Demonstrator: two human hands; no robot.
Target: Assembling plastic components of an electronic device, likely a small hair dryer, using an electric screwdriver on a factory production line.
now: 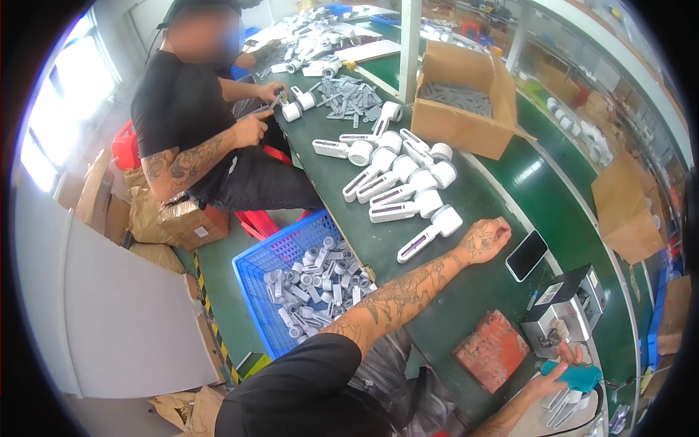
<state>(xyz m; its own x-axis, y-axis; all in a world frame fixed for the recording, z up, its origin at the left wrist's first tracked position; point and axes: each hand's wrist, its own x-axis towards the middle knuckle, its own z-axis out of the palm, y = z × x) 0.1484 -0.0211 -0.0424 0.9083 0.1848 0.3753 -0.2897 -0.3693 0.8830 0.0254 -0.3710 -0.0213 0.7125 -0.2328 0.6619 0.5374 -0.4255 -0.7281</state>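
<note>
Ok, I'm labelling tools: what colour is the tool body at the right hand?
Teal; the tool body shows best in the head view.

- Workbench (459, 291): near right to far left;
- Basket (251, 291), parts (317, 284) inside: left of the workbench;
- Handled devices (405, 169): on the workbench's middle;
- Carton (459, 131): behind them, right;
- Phone (526, 256): right of them, nearer;
- Slab (491, 349): nearer than the phone.

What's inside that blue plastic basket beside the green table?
The basket holds a jumbled heap of white and grey parts, many with handles. The heap covers the basket's bottom, so whatever lies deeper is hidden. The person's left arm also blocks the near corner.
</note>
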